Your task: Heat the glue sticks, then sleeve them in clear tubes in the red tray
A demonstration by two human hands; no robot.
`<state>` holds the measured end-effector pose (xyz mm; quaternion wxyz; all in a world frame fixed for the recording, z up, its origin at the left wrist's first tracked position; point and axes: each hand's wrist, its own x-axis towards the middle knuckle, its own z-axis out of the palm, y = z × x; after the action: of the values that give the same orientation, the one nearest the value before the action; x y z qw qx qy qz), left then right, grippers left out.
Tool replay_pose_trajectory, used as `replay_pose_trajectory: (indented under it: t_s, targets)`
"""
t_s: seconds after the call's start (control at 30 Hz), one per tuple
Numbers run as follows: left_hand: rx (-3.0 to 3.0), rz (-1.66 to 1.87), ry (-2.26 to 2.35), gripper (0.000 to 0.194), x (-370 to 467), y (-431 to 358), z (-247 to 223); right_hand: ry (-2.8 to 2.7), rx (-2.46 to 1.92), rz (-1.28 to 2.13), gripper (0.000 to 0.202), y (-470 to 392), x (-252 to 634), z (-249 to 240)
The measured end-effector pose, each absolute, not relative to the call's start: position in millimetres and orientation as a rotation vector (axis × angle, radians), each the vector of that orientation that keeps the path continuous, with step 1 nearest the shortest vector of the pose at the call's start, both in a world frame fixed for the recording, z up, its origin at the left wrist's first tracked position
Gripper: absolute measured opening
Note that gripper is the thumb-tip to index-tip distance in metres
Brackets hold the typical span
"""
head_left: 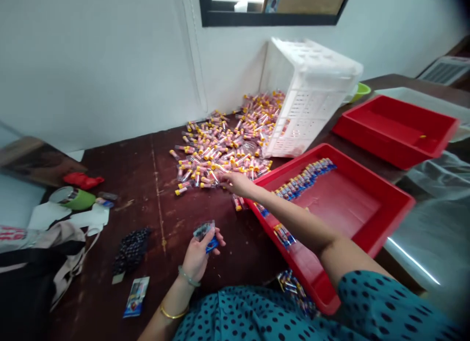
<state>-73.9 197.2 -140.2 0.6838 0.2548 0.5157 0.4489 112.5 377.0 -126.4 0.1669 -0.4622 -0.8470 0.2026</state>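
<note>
My left hand (200, 253) is closed around a small blue and clear plastic packet (205, 233) above the dark table. My right hand (237, 183) reaches to the front edge of a heap of small clear tubes (216, 152) with yellow caps and pink contents. Its fingers are pinched together at the tubes, and what lies between them is too small to make out. Right of that hand stands a red tray (352, 209) holding a row of filled blue packets (304, 180). A few more packets (284, 235) lie along its near left side.
A white crate (312, 96) lies tipped on its side behind the heap. Another red tray (400, 125) stands at the back right. On the left are a flat blue packet (136, 297), a dark dotted cloth (132, 250), a green cup (79, 198) and a bag (66, 248).
</note>
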Motion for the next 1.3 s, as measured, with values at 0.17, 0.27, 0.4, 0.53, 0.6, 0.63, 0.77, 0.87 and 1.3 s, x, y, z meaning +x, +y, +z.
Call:
replay_pose_trajectory:
  t_s: [0.17,0.27,0.4,0.53,0.6,0.63,0.77,0.87,1.3]
  targets:
    - [0.506,1.101,1.16,0.04,-93,201,-140,-2.718,-1.4,0.297,0.03,410,17,-129]
    - [0.507,1.14,1.187,0.039,-106,201,-141,-2.761,-1.4,0.343,0.041,406,14,-136]
    - [0.481,1.192,1.228,0.04,-111,203,-147,-2.853,-1.39,0.429,0.041,383,38,-148]
    - [0.491,1.218,1.226,0.036,-105,205,-153,-2.83,-1.413,0.436,0.038,357,62,-150]
    - [0.504,1.222,1.231,0.034,-101,205,-155,-2.829,-1.427,0.459,0.042,344,67,-151]
    - [0.505,1.226,1.229,0.034,-100,205,-155,-2.845,-1.439,0.483,0.043,336,68,-152]
    - [0.51,1.229,1.196,0.031,-101,203,-158,-2.994,-1.337,0.617,0.04,308,57,-162]
    - [0.523,1.229,1.211,0.028,-107,200,-160,-3.012,-1.234,0.58,0.024,299,48,-164]
    - [0.554,1.264,1.159,0.028,-111,182,-152,-1.742,-0.783,1.807,0.019,269,52,-132]
